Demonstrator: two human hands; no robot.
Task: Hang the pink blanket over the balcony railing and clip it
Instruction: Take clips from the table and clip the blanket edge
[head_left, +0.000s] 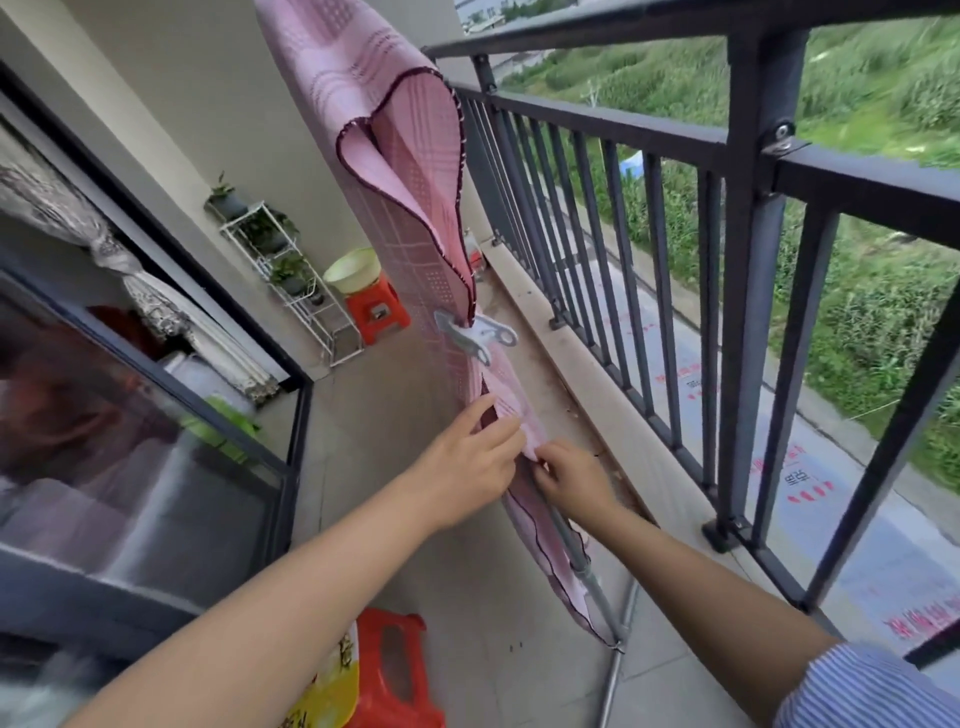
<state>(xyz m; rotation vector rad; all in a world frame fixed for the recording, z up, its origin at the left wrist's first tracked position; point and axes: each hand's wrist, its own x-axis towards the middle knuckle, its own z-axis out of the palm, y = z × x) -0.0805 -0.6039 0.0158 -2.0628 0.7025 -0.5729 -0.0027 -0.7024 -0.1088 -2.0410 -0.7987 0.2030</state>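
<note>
two bare forearms, no watch or rings to be seen. left hand (470, 460) with arm uncovered the whole visible way. right hand (569, 475) likewise bare, up to a rolled sleeve (862, 691) of thin blue-and-white striped shirt cloth at the lower right corner.

blanket (395, 171) left of railing (597, 124), clip (475, 335) on blanket

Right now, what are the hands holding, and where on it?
Both hands grip the pink blanket just below the metal clip: left hand on its near fold, right hand pinching the edge beside it. Neither touches the clip.
</note>
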